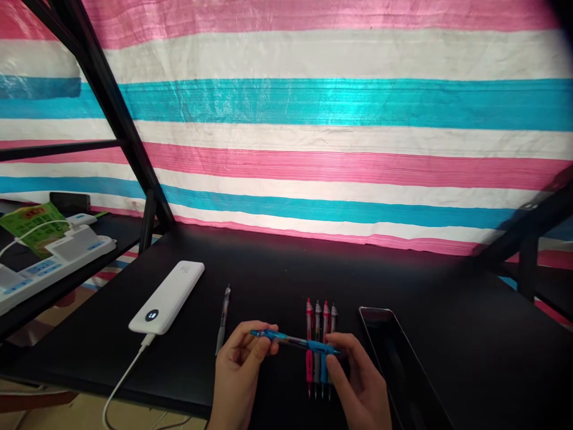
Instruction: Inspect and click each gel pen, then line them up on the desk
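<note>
I hold a blue pen crosswise above the black table, one end in each hand. My left hand pinches its left end with thumb and fingers. My right hand grips its right end, over a row of several red and grey pens lying side by side. A single clear pen lies alone to the left of my left hand.
A white power bank with a white cable lies at the left. A dark phone lies at the right. A side shelf holds a white power strip and a green packet. A striped tarp hangs behind.
</note>
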{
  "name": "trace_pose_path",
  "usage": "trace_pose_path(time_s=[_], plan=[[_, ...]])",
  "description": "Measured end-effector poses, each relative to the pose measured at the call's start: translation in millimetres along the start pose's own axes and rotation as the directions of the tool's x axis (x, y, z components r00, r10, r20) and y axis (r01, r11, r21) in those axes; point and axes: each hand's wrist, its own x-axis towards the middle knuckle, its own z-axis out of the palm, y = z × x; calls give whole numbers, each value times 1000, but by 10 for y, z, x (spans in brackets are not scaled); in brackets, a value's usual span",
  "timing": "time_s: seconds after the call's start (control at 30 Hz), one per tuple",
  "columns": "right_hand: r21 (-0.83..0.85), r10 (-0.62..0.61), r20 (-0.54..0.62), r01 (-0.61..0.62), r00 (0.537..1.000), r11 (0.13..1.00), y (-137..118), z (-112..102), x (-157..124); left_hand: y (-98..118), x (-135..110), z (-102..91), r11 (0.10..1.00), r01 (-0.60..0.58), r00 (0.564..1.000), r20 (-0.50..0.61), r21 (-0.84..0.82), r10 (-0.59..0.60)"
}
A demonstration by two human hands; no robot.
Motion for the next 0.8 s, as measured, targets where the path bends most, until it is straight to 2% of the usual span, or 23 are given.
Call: trace_pose_path(time_s=[0.2,0.4,0.63,0.8], plan=[[-10,66,85,-65,994,998,-30,-20,4,11,-15,19,998,25,1000,-14,-57,-26],[52,129,89,-134,988,990,-67,-37,3,33,-22,50,999,14,999,-38,-38,-15],[45,94,61,-97,994,994,-62,-21,10,17,-4,20,998,-3,999,-54,-58,0],[39,75,86,-79,993,996,-59,-4,2,3,0,2,998,5,998,-55,-67,-8]])
